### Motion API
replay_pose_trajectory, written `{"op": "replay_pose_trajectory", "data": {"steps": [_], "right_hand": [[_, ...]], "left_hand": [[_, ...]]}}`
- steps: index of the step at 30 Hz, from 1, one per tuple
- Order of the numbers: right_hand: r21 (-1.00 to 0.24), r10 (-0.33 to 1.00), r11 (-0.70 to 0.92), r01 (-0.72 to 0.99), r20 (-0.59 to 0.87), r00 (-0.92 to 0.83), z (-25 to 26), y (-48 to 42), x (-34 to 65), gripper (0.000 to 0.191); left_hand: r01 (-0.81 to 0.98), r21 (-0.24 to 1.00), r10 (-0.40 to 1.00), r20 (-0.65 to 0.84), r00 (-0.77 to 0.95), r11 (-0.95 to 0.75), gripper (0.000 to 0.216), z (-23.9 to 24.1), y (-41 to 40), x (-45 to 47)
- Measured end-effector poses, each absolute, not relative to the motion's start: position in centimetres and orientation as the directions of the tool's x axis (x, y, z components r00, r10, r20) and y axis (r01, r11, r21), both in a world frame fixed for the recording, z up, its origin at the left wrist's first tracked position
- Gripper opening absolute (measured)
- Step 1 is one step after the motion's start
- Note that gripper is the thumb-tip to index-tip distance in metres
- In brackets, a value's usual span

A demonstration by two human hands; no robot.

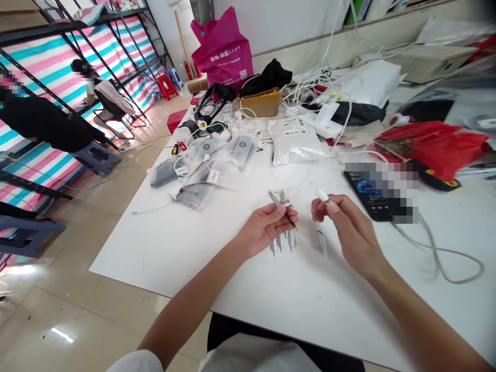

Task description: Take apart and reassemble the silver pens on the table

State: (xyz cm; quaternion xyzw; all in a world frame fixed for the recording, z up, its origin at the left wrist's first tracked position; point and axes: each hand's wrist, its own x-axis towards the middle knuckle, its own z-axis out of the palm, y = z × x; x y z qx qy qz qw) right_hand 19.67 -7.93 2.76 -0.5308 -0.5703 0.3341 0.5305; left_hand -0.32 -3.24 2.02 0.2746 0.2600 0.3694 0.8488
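My left hand point(267, 230) is above the white table, palm up, fingers closed on a slim pen-like piece point(276, 199). That piece has a grey pointed end and a black shaft ending in yellow. Several silvery, clear pen-shaped tubes point(282, 243) lie just under these fingers, partly hidden. My right hand point(354, 232) is a little to the right, its thumb and fingers pinching a small white-ended piece point(323, 195). Below its fingertips a clear tube point(321, 242) shows, blurred; whether it joins the white piece I cannot tell.
A phone point(372, 194) with a grey cable point(457, 279) lies to the right. Plastic-bagged items point(194, 195), a white parcel point(296, 139), tangled white cables point(310, 88) and a magenta bag point(225, 51) crowd the table's far side. Two people sit at the left.
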Motion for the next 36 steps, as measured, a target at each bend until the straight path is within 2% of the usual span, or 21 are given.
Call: {"op": "replay_pose_trajectory", "data": {"steps": [2, 6, 11, 15, 22, 25, 27, 29, 32, 36], "right_hand": [[-0.945, 0.965, 0.203, 0.258, 0.238, 0.109, 2.8, -7.9, 19.6, 0.043], [-0.921, 0.965, 0.209, 0.329, 0.248, 0.08, 3.0, -8.0, 19.1, 0.051], [-0.951, 0.972, 0.177, 0.252, 0.209, 0.104, 2.7, -8.1, 18.9, 0.04], [-0.927, 0.975, 0.178, 0.329, 0.21, 0.065, 2.5, -8.1, 18.9, 0.034], [-0.9, 0.959, 0.218, 0.377, 0.269, 0.088, 2.7, -8.0, 18.3, 0.039], [-0.904, 0.96, 0.19, 0.383, 0.252, 0.119, 2.6, -8.0, 18.3, 0.038], [-0.949, 0.965, 0.167, 0.269, 0.214, 0.154, 2.4, -7.9, 18.4, 0.034], [-0.984, 0.969, 0.175, 0.026, 0.177, 0.174, 2.3, -7.7, 18.5, 0.03], [-0.949, 0.981, 0.148, -0.277, 0.107, 0.16, 2.4, -7.2, 18.7, 0.025], [-0.909, 0.993, 0.0, -0.417, -0.05, 0.111, 2.9, -6.7, 19.1, 0.024]], "left_hand": [[-0.467, 0.673, 0.765, -0.235, 0.599, 0.573, 0.025, 2.2, -3.4, -0.3], [-0.423, 0.709, 0.745, -0.217, 0.63, 0.564, 0.026, 2.4, -3.8, -0.2], [-0.403, 0.74, 0.746, -0.196, 0.637, 0.539, 0.028, 2.3, -4.0, 0.0], [-0.388, 0.757, 0.751, -0.2, 0.629, 0.526, 0.031, 2.1, -4.0, 0.1], [-0.356, 0.798, 0.778, -0.211, 0.591, 0.487, 0.038, 1.6, -3.9, 0.2], [-0.378, 0.791, 0.792, -0.206, 0.574, 0.48, 0.037, 1.7, -3.9, 0.2], [-0.41, 0.774, 0.806, -0.21, 0.554, 0.483, 0.033, 2.0, -3.8, 0.1], [-0.442, 0.747, 0.815, -0.227, 0.533, 0.497, 0.03, 2.2, -3.6, -0.1], [-0.472, 0.713, 0.811, -0.235, 0.535, 0.518, 0.027, 2.3, -3.4, -0.3], [-0.473, 0.705, 0.8, -0.227, 0.556, 0.529, 0.028, 2.2, -3.4, -0.3]]}}
